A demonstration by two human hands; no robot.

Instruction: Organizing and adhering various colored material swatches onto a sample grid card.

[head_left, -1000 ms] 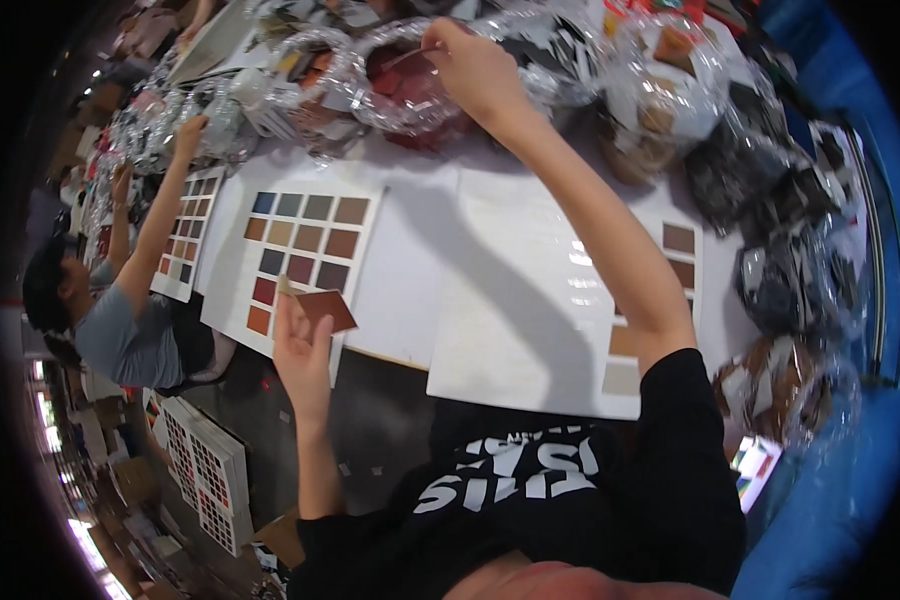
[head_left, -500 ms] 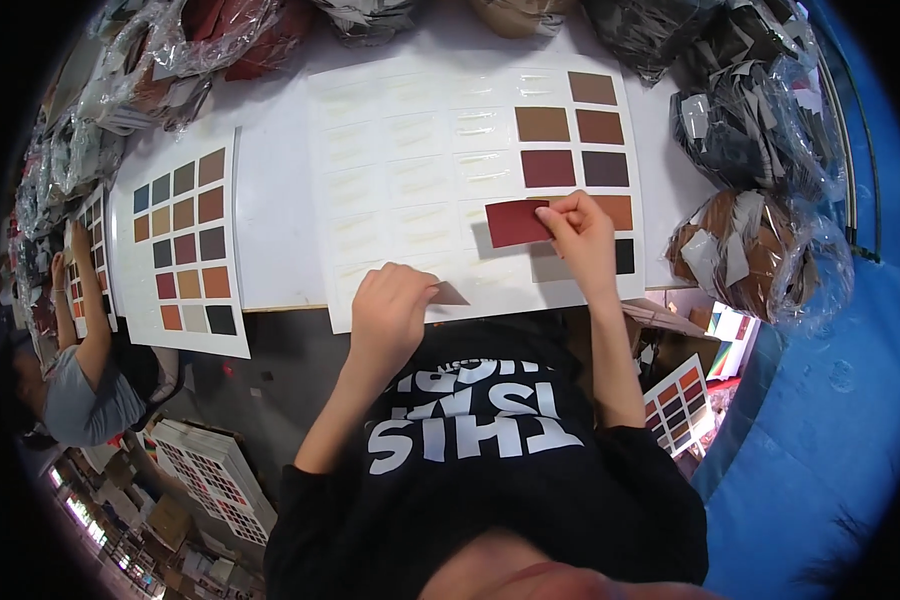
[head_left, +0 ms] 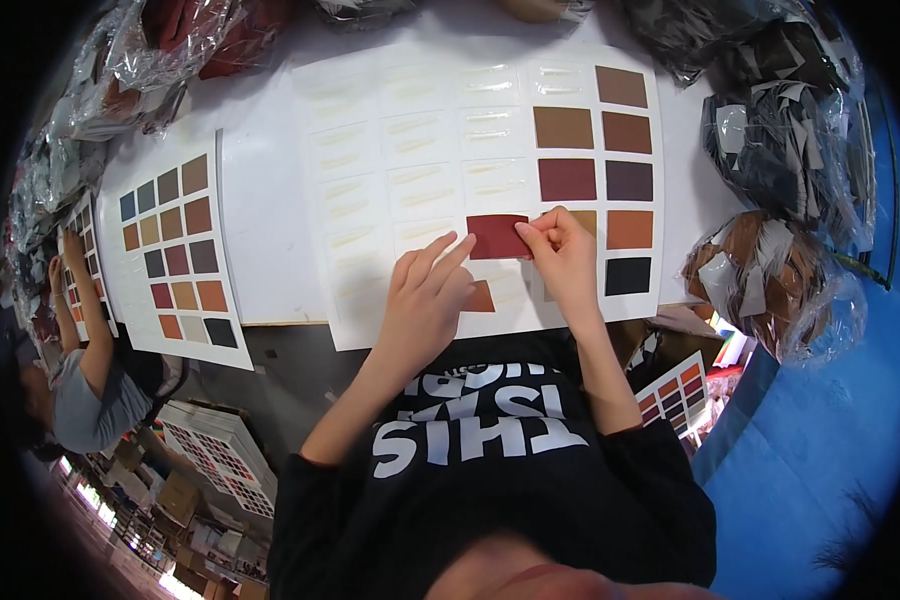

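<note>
1 red swatch (head_left: 496,238), pinched in my right hand (head_left: 563,262), wants squaring before pressing; whether my left hand (head_left: 422,298) grips anything, I can't tell.

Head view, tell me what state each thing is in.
Dark red swatch: pinched in the right hand
Left hand: at the swatch's left edge
Orange-brown swatch: partly hidden, unclear if held
White sheet: partly covered with swatches
Clear bag: holding brown pieces
</note>
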